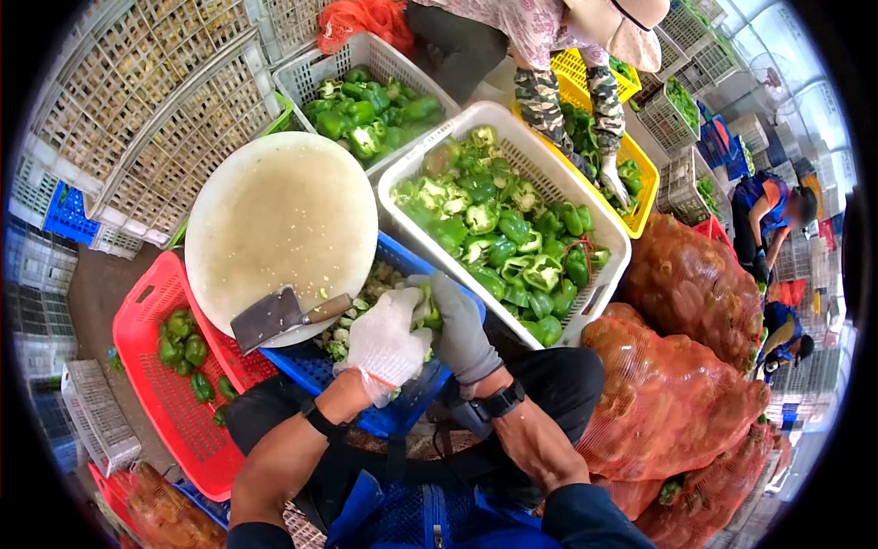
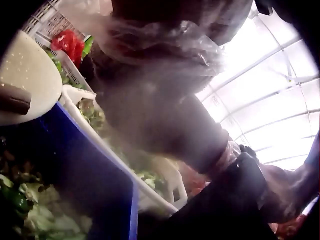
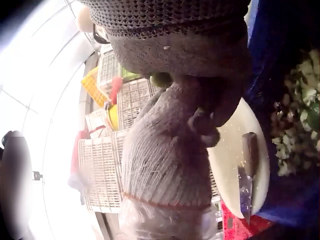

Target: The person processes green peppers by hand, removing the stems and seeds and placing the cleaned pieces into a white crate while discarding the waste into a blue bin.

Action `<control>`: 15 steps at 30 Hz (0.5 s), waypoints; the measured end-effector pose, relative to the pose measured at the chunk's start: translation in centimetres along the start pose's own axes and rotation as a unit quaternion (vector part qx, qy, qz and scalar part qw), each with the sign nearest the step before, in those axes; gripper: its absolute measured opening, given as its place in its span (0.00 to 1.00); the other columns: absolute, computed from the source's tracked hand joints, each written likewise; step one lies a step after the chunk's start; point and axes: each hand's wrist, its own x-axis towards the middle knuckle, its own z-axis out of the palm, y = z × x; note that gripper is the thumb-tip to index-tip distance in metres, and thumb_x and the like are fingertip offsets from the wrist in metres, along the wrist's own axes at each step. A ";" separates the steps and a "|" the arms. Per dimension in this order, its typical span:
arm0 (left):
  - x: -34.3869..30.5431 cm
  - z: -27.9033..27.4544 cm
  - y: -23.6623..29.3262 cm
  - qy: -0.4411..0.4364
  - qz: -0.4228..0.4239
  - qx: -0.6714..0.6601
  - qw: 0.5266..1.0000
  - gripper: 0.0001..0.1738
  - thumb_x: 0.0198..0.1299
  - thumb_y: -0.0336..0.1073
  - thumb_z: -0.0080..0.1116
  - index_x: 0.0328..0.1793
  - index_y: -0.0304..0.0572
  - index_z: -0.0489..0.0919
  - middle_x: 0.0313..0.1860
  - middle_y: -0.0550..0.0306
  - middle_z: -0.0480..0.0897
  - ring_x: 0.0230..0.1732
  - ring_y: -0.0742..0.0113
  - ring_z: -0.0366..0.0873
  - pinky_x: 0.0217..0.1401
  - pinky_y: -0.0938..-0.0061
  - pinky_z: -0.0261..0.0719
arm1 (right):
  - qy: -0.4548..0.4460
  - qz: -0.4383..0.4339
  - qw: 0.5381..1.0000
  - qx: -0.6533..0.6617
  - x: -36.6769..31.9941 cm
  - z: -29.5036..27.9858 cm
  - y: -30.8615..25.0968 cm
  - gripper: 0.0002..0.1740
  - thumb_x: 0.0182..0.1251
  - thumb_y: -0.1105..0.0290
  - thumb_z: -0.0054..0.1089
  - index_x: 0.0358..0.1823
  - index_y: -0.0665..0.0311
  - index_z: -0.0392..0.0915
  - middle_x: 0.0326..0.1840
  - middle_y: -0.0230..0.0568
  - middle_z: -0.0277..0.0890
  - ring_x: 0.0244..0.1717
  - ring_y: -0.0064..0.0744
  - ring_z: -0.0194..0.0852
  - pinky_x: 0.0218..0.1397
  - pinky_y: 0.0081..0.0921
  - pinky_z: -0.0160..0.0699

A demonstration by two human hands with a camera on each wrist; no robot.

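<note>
Both hands meet over a blue crate (image 1: pixel 393 423) of pale green pepper scraps. My left hand (image 1: pixel 389 340), in a white glove with clear plastic at the wrist, holds a green bell pepper (image 1: pixel 428 306) from one side. My right hand (image 1: pixel 460 331), in a grey glove, grips the same pepper from the other. The gloves hide most of it; a small green part (image 3: pixel 161 78) shows beneath the grey glove in the right wrist view. Left of the hands, a cleaver (image 1: pixel 282 316) with a wooden handle lies on a round white cutting board (image 1: pixel 283 210).
A white crate (image 1: pixel 599 316) holds many cut green peppers beyond my hands. Whole peppers lie in a red crate (image 1: pixel 151 403) at left. Red mesh sacks (image 1: pixel 658 403) bulge at right. Another person (image 1: pixel 604 101) reaches into a yellow crate (image 1: pixel 645 188). Stacked crates (image 1: pixel 146 91) stand at back left.
</note>
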 end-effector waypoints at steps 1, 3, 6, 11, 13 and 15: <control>-0.4 0.7 0.0 0.038 -0.010 0.006 0.999 0.31 0.51 0.35 0.74 0.64 0.38 0.85 0.53 0.35 0.89 0.55 0.33 0.88 0.61 0.48 0.88 | 0.008 -0.019 0.999 -0.024 0.1 0.3 0.0 0.27 0.95 0.51 0.52 0.67 0.70 0.85 0.59 0.38 0.86 0.58 0.26 0.82 0.67 0.27 0.81; -0.2 0.4 0.2 0.028 -0.074 -0.018 0.997 0.29 0.51 0.35 0.74 0.63 0.36 0.86 0.50 0.34 0.89 0.52 0.33 0.89 0.59 0.49 0.88 | 0.015 -0.030 0.997 -0.069 0.4 0.8 0.2 0.26 0.93 0.51 0.54 0.66 0.70 0.85 0.59 0.38 0.86 0.58 0.25 0.82 0.67 0.27 0.81; 0.4 -0.3 0.8 0.027 -0.138 -0.023 0.990 0.26 0.51 0.34 0.72 0.59 0.34 0.87 0.43 0.34 0.90 0.48 0.33 0.90 0.55 0.50 0.88 | 0.016 -0.080 0.988 -0.133 0.9 2.0 0.3 0.24 0.92 0.53 0.56 0.64 0.70 0.86 0.53 0.36 0.85 0.51 0.23 0.81 0.58 0.24 0.82; -0.5 0.4 -0.2 0.038 -0.092 -0.002 0.995 0.24 0.53 0.32 0.72 0.58 0.34 0.87 0.45 0.34 0.90 0.50 0.32 0.90 0.55 0.49 0.88 | 0.043 0.056 0.996 0.057 1.5 2.4 1.4 0.26 0.93 0.50 0.56 0.63 0.70 0.83 0.52 0.39 0.87 0.49 0.27 0.86 0.58 0.28 0.87; -1.0 0.7 -0.9 0.042 -0.039 -0.005 0.998 0.25 0.55 0.32 0.70 0.60 0.33 0.87 0.46 0.34 0.90 0.49 0.33 0.90 0.53 0.49 0.88 | 0.056 0.106 0.977 0.176 2.0 2.1 2.9 0.30 0.92 0.45 0.56 0.68 0.68 0.80 0.58 0.43 0.89 0.54 0.31 0.88 0.64 0.32 0.89; -1.1 0.1 -1.0 -0.002 -0.043 -0.044 0.998 0.25 0.58 0.33 0.68 0.63 0.34 0.86 0.47 0.36 0.90 0.48 0.32 0.89 0.52 0.49 0.88 | 0.073 0.098 0.980 0.157 1.4 2.0 2.4 0.31 0.91 0.44 0.57 0.68 0.68 0.80 0.60 0.44 0.88 0.56 0.31 0.87 0.66 0.32 0.89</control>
